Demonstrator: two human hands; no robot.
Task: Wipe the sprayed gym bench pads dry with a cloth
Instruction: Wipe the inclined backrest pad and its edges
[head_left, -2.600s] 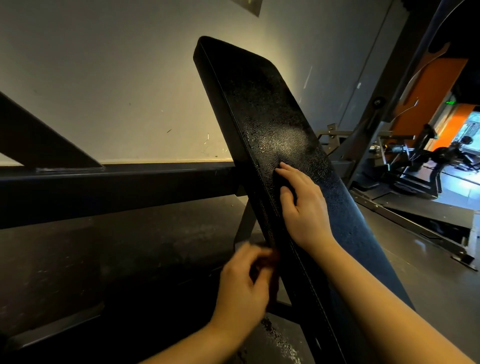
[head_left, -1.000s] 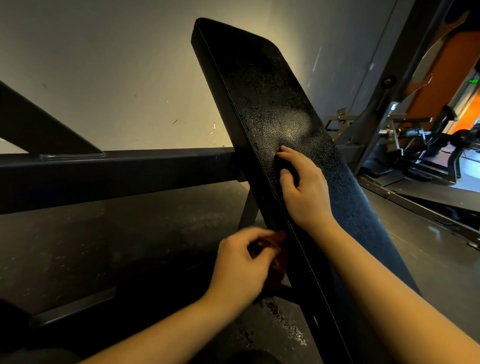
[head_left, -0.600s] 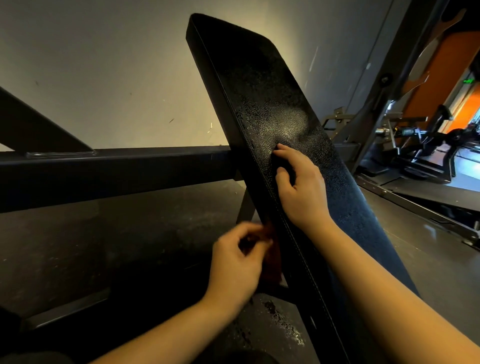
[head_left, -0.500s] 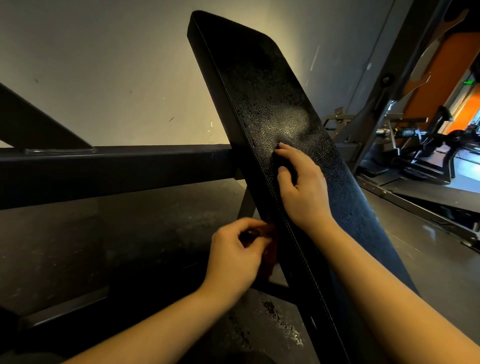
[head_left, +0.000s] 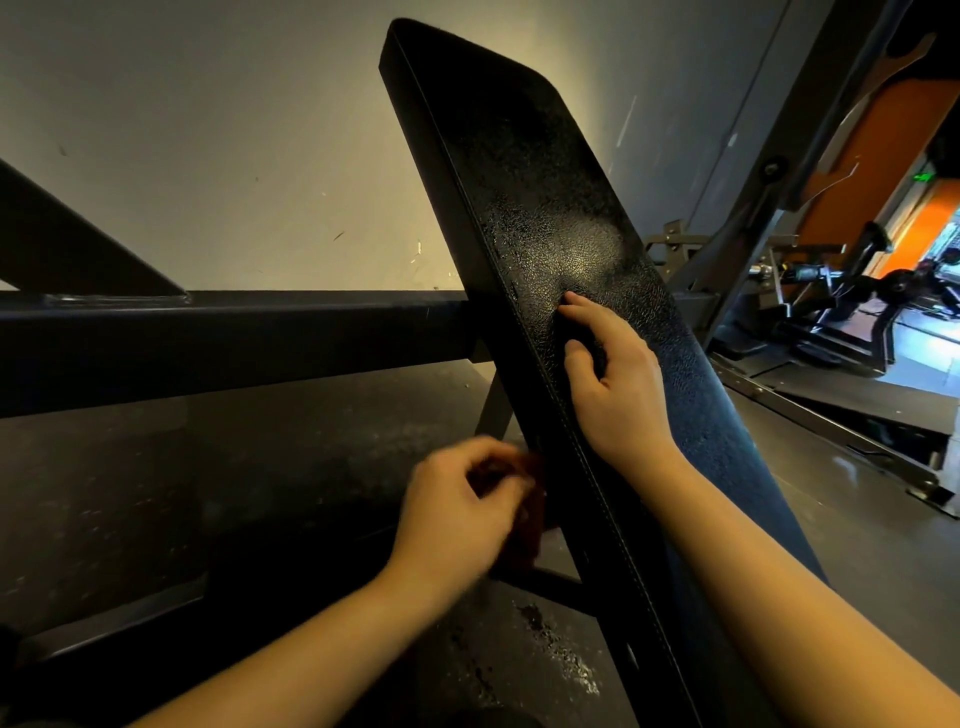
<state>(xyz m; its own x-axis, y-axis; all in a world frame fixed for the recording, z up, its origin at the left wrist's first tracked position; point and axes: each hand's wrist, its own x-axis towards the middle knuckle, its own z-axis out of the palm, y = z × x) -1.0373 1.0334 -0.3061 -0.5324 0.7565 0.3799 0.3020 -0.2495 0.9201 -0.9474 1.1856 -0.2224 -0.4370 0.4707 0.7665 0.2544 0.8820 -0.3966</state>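
Observation:
A black textured bench pad (head_left: 519, 156) leans steeply up and away from me, its middle glistening with spray droplets. My right hand (head_left: 618, 395) rests on the pad's face, fingers pointing up the pad and the thumb spread toward the left seam. My left hand (head_left: 457, 509) is curled at the pad's left side edge and grips a dark reddish cloth (head_left: 531, 525), which is pressed against that edge. The cloth is mostly hidden by my fingers and blurred.
A thick black steel beam (head_left: 234, 338) runs across behind the pad, with a diagonal brace (head_left: 62, 244) at the left. The dark floor (head_left: 550, 654) under the pad shows wet specks. Gym machines (head_left: 841, 312) and an orange panel (head_left: 872, 150) stand at the right.
My left hand has shifted in small strokes with the cloth along the pad's side edge and is now motion-blurred. My right hand has stayed in place on the pad's face.

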